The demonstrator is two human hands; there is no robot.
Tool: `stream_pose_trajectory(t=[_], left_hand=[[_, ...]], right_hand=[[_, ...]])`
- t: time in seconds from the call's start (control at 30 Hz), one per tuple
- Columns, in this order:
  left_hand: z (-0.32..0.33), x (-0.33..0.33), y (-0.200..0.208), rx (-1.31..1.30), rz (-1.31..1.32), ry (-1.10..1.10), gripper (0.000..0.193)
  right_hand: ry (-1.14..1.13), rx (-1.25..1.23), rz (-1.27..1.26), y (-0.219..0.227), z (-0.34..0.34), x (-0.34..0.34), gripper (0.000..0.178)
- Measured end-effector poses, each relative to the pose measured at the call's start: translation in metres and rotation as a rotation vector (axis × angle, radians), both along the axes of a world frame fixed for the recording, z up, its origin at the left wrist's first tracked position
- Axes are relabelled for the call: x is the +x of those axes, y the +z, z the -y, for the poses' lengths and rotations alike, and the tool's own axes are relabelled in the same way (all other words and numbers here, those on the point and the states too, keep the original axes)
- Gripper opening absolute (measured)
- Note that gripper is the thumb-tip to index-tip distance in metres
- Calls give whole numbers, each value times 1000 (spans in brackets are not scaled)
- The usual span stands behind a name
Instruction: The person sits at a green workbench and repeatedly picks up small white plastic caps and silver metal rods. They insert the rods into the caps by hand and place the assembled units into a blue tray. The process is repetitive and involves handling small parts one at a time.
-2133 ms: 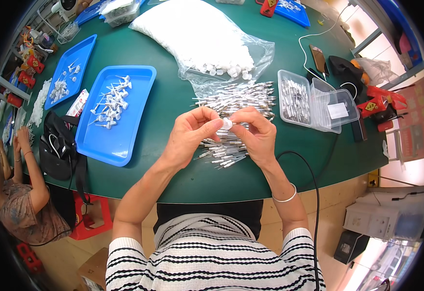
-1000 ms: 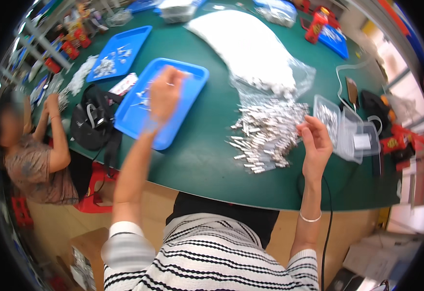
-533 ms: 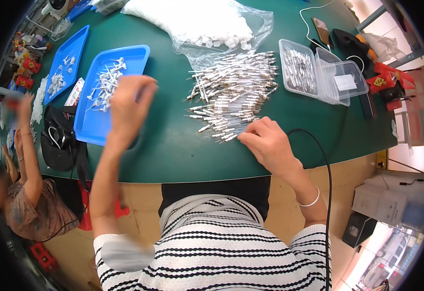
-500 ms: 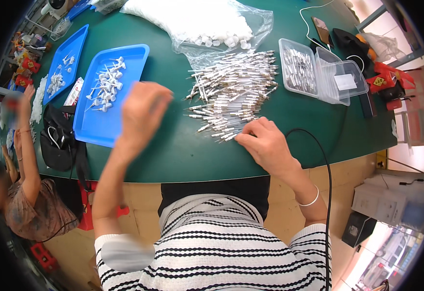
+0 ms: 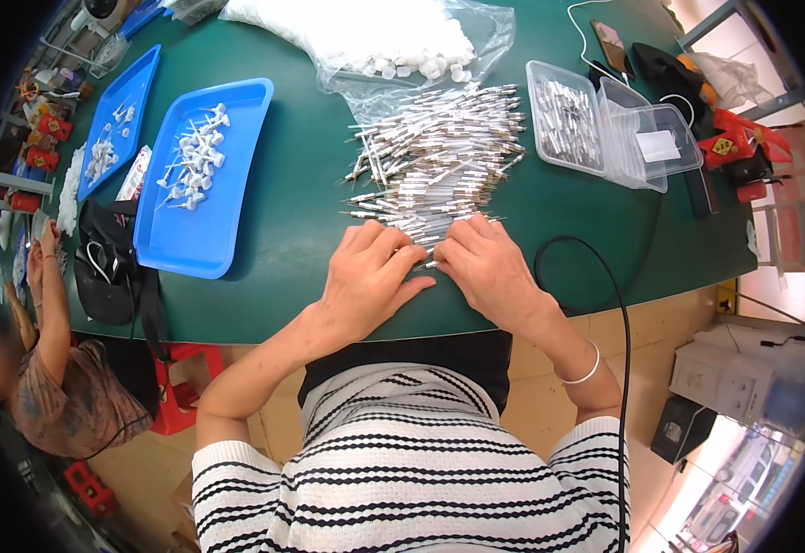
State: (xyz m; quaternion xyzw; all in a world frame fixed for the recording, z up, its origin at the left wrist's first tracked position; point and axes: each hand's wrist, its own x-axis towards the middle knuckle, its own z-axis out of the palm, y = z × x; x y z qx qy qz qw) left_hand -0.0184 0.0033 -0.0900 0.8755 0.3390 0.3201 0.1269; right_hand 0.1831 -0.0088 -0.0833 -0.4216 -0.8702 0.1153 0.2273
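A pile of thin white rods with metal tips lies on the green table in front of me. At its near edge my left hand reaches over the rods, thumb held apart from the bent fingers. Close beside it, my right hand has its fingertips pinched at one end of a thin rod. The rod's other end points into the gap between my left thumb and index finger. My fingers partly hide the nearest rods.
Left of the pile stands a blue tray with white-capped pieces. Behind the pile lies a clear bag of white caps. A plastic box of rods stands at the right, near a black cable. Another person sits at far left.
My left hand has come from beside the blue tray rightward to the near edge of the pile, next to my right hand. The right hand has shifted slightly.
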Motion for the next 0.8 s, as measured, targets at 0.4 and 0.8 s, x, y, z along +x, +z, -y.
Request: stream_pose_trajectory(t=[0.4, 0.8], left_hand=[[-11, 13, 8, 62, 1, 31, 15], [-62, 28, 57, 262, 176, 86, 23]], right_hand=[[-75, 235, 30, 12, 0, -2, 18], [-90, -526, -1372, 21, -37, -10, 19]])
